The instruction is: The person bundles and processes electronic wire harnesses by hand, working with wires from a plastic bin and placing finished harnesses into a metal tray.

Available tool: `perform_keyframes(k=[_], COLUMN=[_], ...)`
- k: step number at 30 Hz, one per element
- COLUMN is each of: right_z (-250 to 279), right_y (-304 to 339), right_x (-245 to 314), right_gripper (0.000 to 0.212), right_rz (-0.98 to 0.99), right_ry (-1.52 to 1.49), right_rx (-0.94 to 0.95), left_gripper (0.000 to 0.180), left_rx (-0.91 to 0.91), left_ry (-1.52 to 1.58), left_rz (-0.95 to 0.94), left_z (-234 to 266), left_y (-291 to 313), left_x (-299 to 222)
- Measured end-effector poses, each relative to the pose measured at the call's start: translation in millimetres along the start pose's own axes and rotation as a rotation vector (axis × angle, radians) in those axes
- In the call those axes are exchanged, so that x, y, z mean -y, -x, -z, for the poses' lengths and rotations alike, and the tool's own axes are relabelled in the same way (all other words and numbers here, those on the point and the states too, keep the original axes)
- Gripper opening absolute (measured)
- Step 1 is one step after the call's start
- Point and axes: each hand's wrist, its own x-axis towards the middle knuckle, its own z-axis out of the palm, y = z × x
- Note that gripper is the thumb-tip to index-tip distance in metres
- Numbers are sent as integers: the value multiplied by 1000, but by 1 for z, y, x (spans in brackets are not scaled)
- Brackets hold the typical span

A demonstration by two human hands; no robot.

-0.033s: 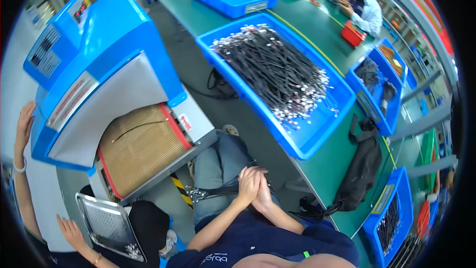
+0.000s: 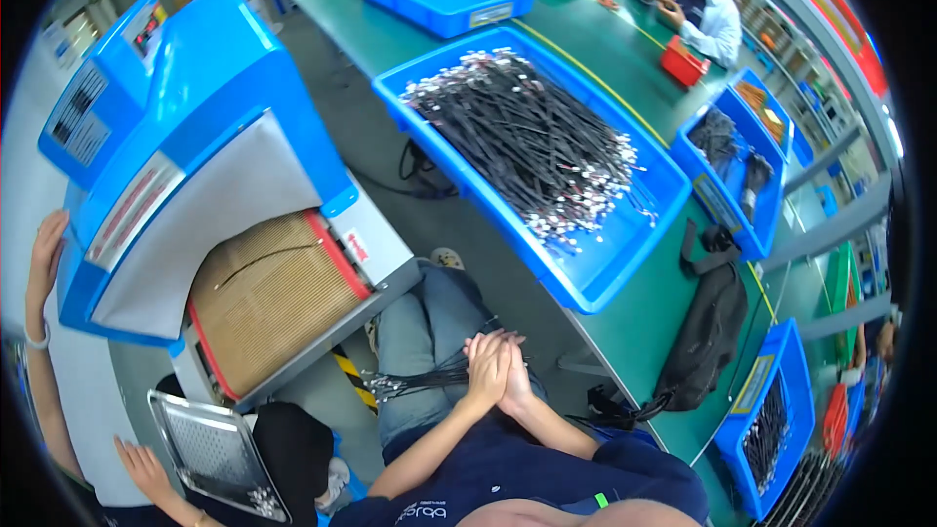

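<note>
My left hand point(image 2: 487, 367) and my right hand point(image 2: 516, 392) are clasped together over my lap, fingers closed against each other. A bundle of thin black cables point(image 2: 420, 381) with small pale connector ends lies across my thighs. It runs up to my hands, and a few strands show on their far side. My hands cover its middle, so whether they grip it is hidden. To the left, a blue machine point(image 2: 210, 68) has a brown ribbed conveyor belt point(image 2: 273, 303) with red edges. A single black cable point(image 2: 268, 262) lies on that belt.
A blue tray point(image 2: 625, 278) full of black cables stands on the green table point(image 2: 634, 351), near a black bag point(image 2: 705, 327). At lower left, a co-worker's hand point(image 2: 144, 468) is beside a perforated metal tray point(image 2: 207, 444). Another person point(image 2: 698, 5) sits across the table.
The view has shifted slightly, so the machine and the table sit a little further left in the picture. My hands stay clasped in the same place.
</note>
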Motion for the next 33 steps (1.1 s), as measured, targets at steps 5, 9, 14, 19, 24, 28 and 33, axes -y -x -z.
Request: perform_keyframes(k=[5,9,14,19,24,28,33], right_z=[5,-9,-14,-13,26,42,73], right_y=[3,-3,-38,-32,-111,-99,-121], right_x=[19,3,0,-53,-63,-127,-142], right_gripper=[67,62,57,60,58,66,68], right_rz=[-25,-46,119,77,81,-78,-332], right_ry=[192,271,302,619,325,476,114], right_rx=[-131,0,46,34,66,137,193], left_gripper=[41,52,55,57,56,50,48], left_rx=[380,521,342,372,354,220,-20], left_ry=[236,258,264,281,191,318,241], left_rz=[-52,398,299,381,317,611,623], left_z=[2,9,2,-3,3,11,36], left_y=[-20,-33,5,12,-7,-6,11], left_x=[9,36,42,94,122,213,312])
